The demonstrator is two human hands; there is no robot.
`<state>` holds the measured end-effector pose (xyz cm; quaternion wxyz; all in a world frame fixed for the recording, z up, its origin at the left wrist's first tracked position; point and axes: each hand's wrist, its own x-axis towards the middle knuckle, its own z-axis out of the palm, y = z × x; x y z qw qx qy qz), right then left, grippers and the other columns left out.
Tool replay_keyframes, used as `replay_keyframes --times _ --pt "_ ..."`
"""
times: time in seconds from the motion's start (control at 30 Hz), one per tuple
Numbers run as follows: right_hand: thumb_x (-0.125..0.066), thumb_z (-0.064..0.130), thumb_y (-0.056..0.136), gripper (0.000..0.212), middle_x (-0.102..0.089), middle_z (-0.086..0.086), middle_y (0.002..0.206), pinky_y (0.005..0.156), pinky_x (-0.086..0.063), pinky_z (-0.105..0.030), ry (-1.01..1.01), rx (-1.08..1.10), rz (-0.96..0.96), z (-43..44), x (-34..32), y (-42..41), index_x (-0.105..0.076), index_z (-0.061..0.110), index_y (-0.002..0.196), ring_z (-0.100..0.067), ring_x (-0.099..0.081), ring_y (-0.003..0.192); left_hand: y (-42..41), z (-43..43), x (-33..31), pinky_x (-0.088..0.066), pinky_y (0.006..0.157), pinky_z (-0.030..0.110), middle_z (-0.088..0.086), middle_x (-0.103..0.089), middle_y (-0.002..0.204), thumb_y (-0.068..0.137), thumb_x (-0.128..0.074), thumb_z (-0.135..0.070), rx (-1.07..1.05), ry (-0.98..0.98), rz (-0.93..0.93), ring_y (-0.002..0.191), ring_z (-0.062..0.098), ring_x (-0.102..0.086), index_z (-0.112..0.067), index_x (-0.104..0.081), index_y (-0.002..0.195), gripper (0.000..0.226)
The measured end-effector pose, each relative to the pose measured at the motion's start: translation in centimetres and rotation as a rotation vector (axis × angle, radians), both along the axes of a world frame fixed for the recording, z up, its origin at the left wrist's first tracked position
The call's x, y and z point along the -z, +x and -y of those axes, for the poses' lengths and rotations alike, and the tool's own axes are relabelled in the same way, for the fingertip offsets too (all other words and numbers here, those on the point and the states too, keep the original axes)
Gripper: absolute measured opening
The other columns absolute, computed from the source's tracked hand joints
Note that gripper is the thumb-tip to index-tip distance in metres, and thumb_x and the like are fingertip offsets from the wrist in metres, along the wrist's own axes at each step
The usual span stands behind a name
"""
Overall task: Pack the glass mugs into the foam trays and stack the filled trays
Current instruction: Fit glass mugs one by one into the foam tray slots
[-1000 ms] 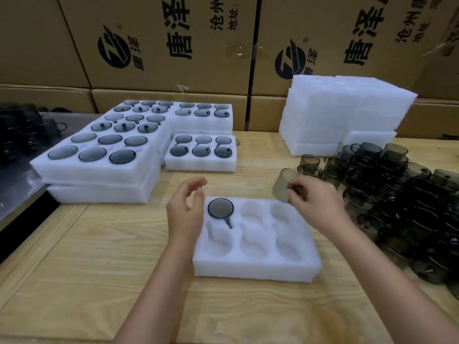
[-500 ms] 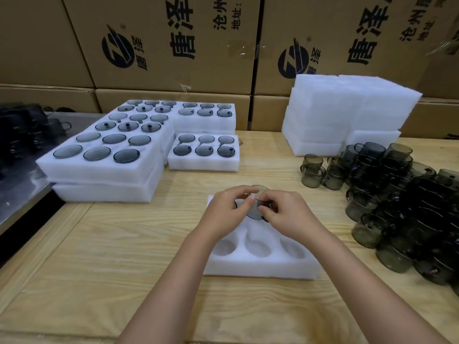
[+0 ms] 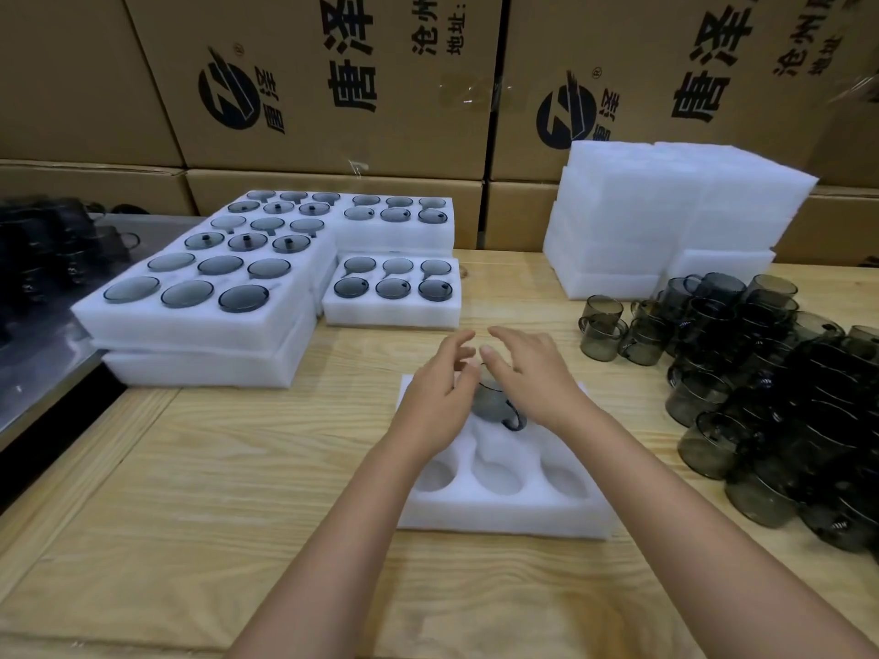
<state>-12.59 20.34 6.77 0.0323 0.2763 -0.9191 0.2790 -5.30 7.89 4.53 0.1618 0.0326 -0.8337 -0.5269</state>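
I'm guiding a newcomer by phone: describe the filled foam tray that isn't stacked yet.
On the left of the wooden table stand stacks of filled foam trays. Right of the nearest stack, a single tray of six mugs lies directly on the wood. Unlike its neighbours, it is one layer high.

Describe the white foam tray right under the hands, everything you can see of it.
The white foam tray is a thick rectangular block of soft-looking foam, lying flat on the pale wooden table. Its three front round pockets are empty; a smoky grey glass mug sits in the back row. The left hand and right hand cover the rest.
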Motion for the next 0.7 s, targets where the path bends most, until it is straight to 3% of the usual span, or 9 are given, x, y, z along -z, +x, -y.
replay_keyframes --times 0.07,0.13,0.23,0.33,0.57,0.7 --pt "-0.029 0.039 0.099 0.049 -0.027 0.0 0.154 0.114 -0.019 -0.044 0.156 -0.112 0.116 1.2 0.3 -0.6 -0.033 0.023 0.145 -0.027 -0.018 0.142 -0.4 -0.5 -0.5 -0.037 0.095 0.024 -0.004 -0.051 0.137 0.101 -0.037 -0.033 -0.053 0.017 -0.043 0.123 0.008 -0.048 -0.027 -0.038 0.141 0.04" --pt "-0.035 0.034 0.095 0.053 -0.016 0.003 0.157 0.115 -0.014 -0.048 0.313 -0.179 0.12 1.6 0.7 -1.0 -0.026 0.029 0.147 -0.025 -0.008 0.146 -0.9 -1.1 -0.9 -0.033 0.107 0.03 -0.001 -0.045 0.145 0.102 -0.034 -0.036 -0.018 -0.064 -0.05 0.132 0.012 -0.04 -0.021 -0.037 0.144 0.044" --pt "-0.041 0.028 0.093 0.065 -0.005 0.004 0.159 0.117 -0.001 -0.048 0.574 -0.135 0.074 1.2 1.3 -0.7 -0.012 0.028 0.15 -0.021 0.006 0.146 -1.4 -2.0 -0.6 -0.018 0.115 0.034 0.001 -0.033 0.154 0.104 -0.026 -0.037 0.08 -0.391 0.082 0.142 0.017 -0.027 -0.021 -0.038 0.145 0.046" --pt "-0.036 0.04 0.097 0.068 0.008 0.005 0.159 0.115 0.011 -0.048 0.666 -0.127 0.015 0.8 2.3 0.3 0.004 0.029 0.151 -0.02 0.017 0.145 -1.5 -2.2 0.3 -0.01 0.116 0.034 -0.001 -0.023 0.158 0.104 -0.02 -0.04 0.073 -0.647 0.176 0.144 0.014 -0.018 -0.029 -0.032 0.147 0.046" --pt "-0.035 0.046 0.096 0.071 0.005 0.004 0.16 0.116 0.008 -0.048 0.707 -0.11 0.002 0.9 2.2 0.5 0.006 0.027 0.151 -0.022 0.013 0.146 -1.3 -2.1 0.3 -0.009 0.116 0.034 -0.002 -0.021 0.159 0.103 -0.02 -0.04 0.068 -0.702 0.182 0.145 0.014 -0.016 -0.031 -0.029 0.148 0.047" --pt "-0.038 0.044 0.095 0.064 -0.016 0.004 0.156 0.117 0.0 -0.044 0.599 -0.099 0.004 0.6 2.5 0.7 -0.009 0.028 0.15 -0.021 -0.006 0.144 -0.9 -2.3 0.2 -0.008 0.117 0.038 -0.002 -0.022 0.158 0.103 -0.02 -0.043 0.038 -0.712 0.183 0.145 0.014 -0.017 -0.033 -0.029 0.148 0.047"
